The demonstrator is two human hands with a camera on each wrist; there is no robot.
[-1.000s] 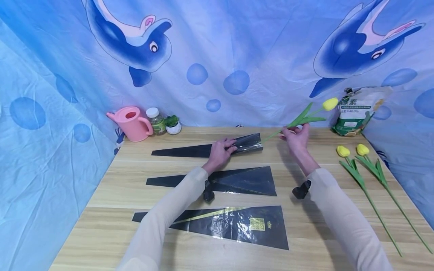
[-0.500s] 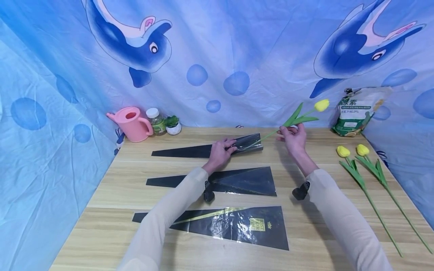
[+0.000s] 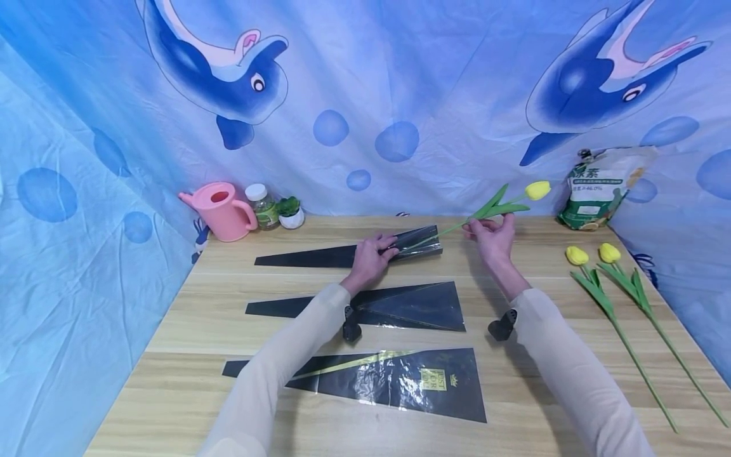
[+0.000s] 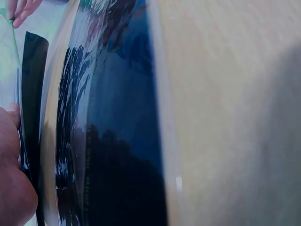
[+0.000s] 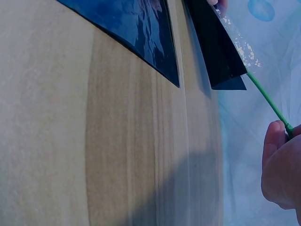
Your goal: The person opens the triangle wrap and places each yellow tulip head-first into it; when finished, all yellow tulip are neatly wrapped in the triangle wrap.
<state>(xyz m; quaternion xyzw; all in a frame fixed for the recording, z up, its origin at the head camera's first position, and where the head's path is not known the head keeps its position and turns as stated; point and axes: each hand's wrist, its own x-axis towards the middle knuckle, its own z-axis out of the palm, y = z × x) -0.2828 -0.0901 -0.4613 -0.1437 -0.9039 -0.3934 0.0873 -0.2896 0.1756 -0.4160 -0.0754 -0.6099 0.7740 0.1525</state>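
My right hand [image 3: 494, 241] pinches the stem of a yellow artificial tulip [image 3: 537, 190] just below its green leaves. The stem's lower part lies in the wide mouth of the farthest black flower sleeve [image 3: 308, 256]. In the right wrist view the green stem [image 5: 266, 95] runs from the fingers into that sleeve [image 5: 214, 47]. My left hand [image 3: 370, 259] grips the sleeve near its middle, thumb and fingers at the mouth side. The left wrist view catches only part of this hand [image 4: 14, 183] beside the sleeve's raised edge [image 4: 34, 75]. Where the stem's tip ends is hidden.
Two more sleeves lie nearer, one plain black [image 3: 417, 304] and one with gold print [image 3: 400, 381]. Two yellow tulips [image 3: 613, 311] lie at the right. Along the back stand a pink watering can [image 3: 219, 216], a jar [image 3: 264, 208], a small potted plant [image 3: 291, 212] and a bag [image 3: 599, 190].
My right hand has moved slightly left with the tulip, and its stem has slid deeper into the sleeve. The flower head has dipped. My left hand stays on the sleeve.
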